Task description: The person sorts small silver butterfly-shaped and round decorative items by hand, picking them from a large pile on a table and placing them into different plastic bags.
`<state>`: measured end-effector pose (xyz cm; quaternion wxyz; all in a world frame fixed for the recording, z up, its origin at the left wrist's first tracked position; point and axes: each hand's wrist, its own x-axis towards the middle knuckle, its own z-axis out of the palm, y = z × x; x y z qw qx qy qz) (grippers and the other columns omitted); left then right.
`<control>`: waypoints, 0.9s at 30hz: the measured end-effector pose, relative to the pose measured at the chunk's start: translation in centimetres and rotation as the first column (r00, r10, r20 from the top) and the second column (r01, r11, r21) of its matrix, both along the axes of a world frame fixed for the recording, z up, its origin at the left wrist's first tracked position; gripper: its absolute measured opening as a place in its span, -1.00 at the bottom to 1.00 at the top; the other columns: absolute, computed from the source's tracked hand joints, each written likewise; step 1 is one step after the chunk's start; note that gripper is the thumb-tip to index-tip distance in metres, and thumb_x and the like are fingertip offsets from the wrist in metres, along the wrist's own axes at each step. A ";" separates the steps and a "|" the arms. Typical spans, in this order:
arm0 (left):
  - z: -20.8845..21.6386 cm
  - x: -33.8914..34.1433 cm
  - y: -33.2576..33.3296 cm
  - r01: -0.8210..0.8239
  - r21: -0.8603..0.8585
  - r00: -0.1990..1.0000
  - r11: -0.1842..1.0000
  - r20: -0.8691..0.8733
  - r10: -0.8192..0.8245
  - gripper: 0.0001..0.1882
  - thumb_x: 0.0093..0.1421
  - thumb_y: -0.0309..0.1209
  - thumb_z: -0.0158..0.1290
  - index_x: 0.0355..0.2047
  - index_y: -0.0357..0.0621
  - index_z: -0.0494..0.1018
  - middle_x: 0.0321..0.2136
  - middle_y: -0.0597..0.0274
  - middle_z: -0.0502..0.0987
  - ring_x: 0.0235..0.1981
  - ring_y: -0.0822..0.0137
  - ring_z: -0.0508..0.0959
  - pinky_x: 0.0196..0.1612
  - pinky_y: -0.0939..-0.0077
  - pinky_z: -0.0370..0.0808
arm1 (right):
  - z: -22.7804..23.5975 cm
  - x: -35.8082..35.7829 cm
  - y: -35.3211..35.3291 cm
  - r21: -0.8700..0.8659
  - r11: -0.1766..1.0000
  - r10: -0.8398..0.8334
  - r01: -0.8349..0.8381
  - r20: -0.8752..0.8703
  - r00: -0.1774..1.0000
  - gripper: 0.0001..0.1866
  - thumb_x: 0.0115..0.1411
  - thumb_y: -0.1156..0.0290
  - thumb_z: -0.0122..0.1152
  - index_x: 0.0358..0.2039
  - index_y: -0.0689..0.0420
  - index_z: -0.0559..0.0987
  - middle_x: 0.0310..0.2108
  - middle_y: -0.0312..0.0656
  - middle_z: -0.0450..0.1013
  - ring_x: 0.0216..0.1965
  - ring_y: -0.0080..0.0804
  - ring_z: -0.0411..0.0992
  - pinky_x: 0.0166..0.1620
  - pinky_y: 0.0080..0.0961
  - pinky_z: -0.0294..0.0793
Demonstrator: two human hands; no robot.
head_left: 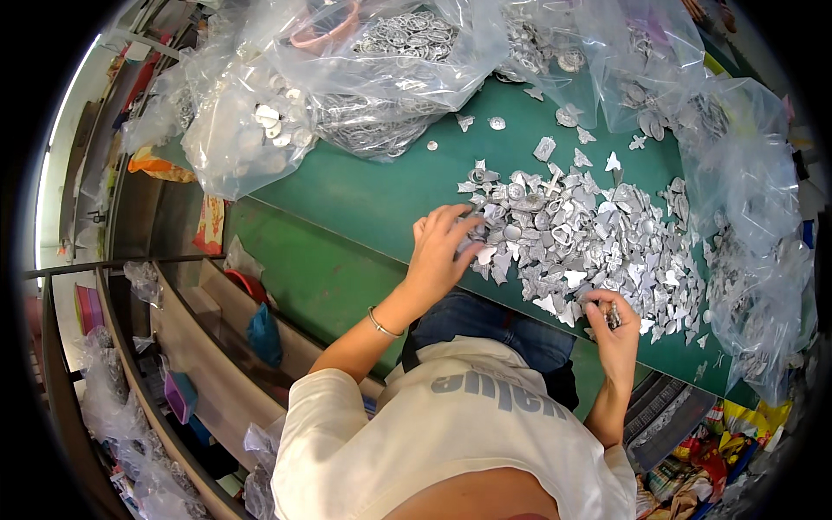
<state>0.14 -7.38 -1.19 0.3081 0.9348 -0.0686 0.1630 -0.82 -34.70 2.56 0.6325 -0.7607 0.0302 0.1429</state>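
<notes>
A broad pile of small silver metal charms (598,243) in mixed shapes, some oval, some like crosses or butterflies, lies on the green tabletop (360,204). At the pile's left edge is my left hand (440,247), its fingers bent and spread apart over the outermost pieces. Whether those fingertips touch a charm is hard to see. My right hand (617,334) is at the pile's near edge, curled around several metal charms (614,315) that show between thumb and fingers.
Clear plastic bags (381,108) full of metal pieces line the table's far side, with more bags (745,234) on the right. A pink basket (325,26) stands among them. Shelving with bins (221,338) is at the left. Colourful packets (719,451) lie at lower right.
</notes>
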 end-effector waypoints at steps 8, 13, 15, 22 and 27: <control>-1.7 1.8 1.9 -0.209 -0.848 0.974 0.486 -0.224 0.027 -0.69 0.10 -0.67 -0.06 -0.11 -0.40 0.33 -0.13 0.00 0.44 -0.16 0.29 0.47 -0.17 0.53 0.46 | 0.6 3.2 2.3 -0.248 0.966 0.130 -0.075 0.213 0.968 -0.82 0.03 0.57 0.14 -0.30 0.23 0.52 -0.68 -0.37 0.18 -0.60 -0.66 0.14 -0.50 -0.68 0.15; 0.0 3.0 2.5 -0.084 -0.968 0.994 0.237 -0.100 -0.055 -0.69 0.16 -0.63 -0.13 -0.06 -0.43 0.28 -0.03 -0.10 0.35 -0.02 0.17 0.41 -0.04 0.44 0.45 | 0.6 6.9 5.5 -0.366 0.925 0.259 -0.104 0.407 0.876 -0.74 -0.03 0.52 0.19 -0.25 0.21 0.51 -0.51 -0.16 0.35 -0.53 -0.35 0.32 -0.39 -0.50 0.32; 0.4 2.6 2.8 -0.104 -0.919 0.994 0.381 -0.107 0.015 -0.71 0.15 -0.66 -0.13 -0.08 -0.43 0.31 -0.05 -0.05 0.36 -0.03 0.23 0.41 -0.12 0.50 0.45 | 0.6 7.8 6.8 -0.445 0.892 0.310 -0.082 0.471 0.826 -0.71 -0.04 0.49 0.21 -0.24 0.19 0.51 -0.42 -0.15 0.39 -0.50 -0.25 0.38 -0.37 -0.44 0.36; 0.9 -0.3 3.0 -0.219 -0.360 0.971 0.907 -0.167 0.169 -0.66 -0.08 -0.61 0.12 -0.21 -0.23 0.43 -0.26 0.12 0.42 -0.28 0.24 0.42 -0.27 0.46 0.38 | -2.1 9.6 10.4 -0.771 0.637 0.515 -0.026 0.400 0.758 -0.80 -0.01 0.35 0.21 -0.38 0.17 0.51 -0.29 -0.24 0.34 -0.54 -0.15 0.45 -0.49 -0.26 0.40; 0.5 -2.1 2.5 -0.150 -0.114 0.984 0.982 -0.110 0.138 -0.56 -0.17 -0.60 0.20 -0.19 -0.23 0.41 -0.23 0.14 0.37 -0.32 0.19 0.40 -0.24 0.43 0.38 | -1.9 10.1 10.7 -0.822 0.570 0.600 -0.019 0.401 0.693 -0.86 0.00 0.37 0.18 -0.46 0.16 0.50 -0.35 -0.24 0.36 -0.56 -0.17 0.44 -0.51 -0.27 0.39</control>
